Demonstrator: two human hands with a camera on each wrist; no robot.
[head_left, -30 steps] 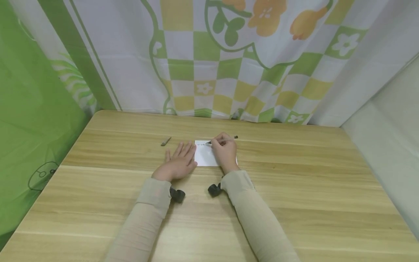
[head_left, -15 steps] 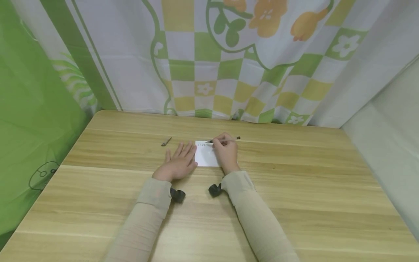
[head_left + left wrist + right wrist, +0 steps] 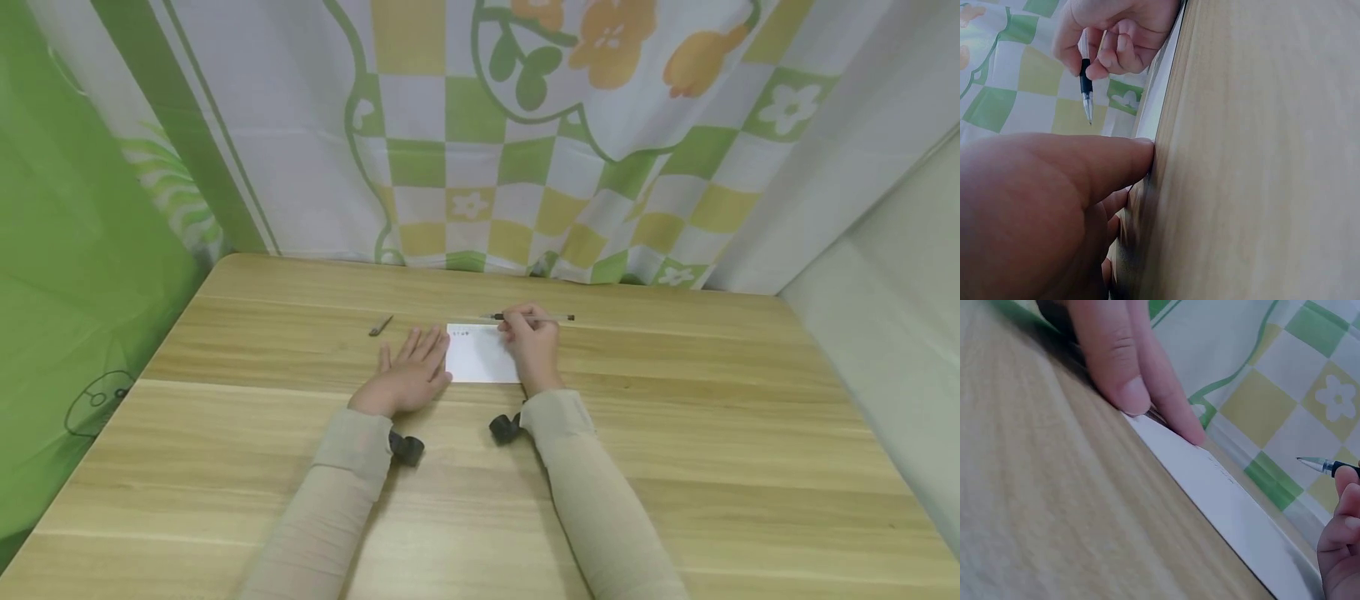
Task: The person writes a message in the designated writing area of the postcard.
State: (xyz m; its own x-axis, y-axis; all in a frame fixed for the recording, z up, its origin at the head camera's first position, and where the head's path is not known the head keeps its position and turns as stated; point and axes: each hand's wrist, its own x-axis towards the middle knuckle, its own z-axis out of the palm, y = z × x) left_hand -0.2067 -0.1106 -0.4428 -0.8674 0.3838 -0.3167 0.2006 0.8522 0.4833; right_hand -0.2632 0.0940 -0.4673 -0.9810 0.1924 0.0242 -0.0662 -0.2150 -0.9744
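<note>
A small white sheet of paper (image 3: pixel 480 358) lies on the table, with a short row of dark marks near its upper left corner. My left hand (image 3: pixel 408 371) rests spread on the table, thumb and fingertips pressing the paper's left edge. My right hand (image 3: pixel 534 346) pinches a clear pen (image 3: pixel 558 317) with a black grip, above the paper's right part. In the left wrist view the pen's tip (image 3: pixel 1090 119) is lifted off the paper. In the right wrist view marks show on the paper (image 3: pixel 1222 494) near the left fingers.
A pen cap (image 3: pixel 380 326) lies on the wooden table (image 3: pixel 712 433) beyond my left hand. A patterned curtain (image 3: pixel 480 125) hangs behind the table's far edge. Green cloth (image 3: pixel 82 275) hangs at the left. Small black wrist cameras sit at both cuffs.
My right hand has moved right with the pen, whose tip has left the row of marks. More of the paper shows. My left hand has stayed in place.
</note>
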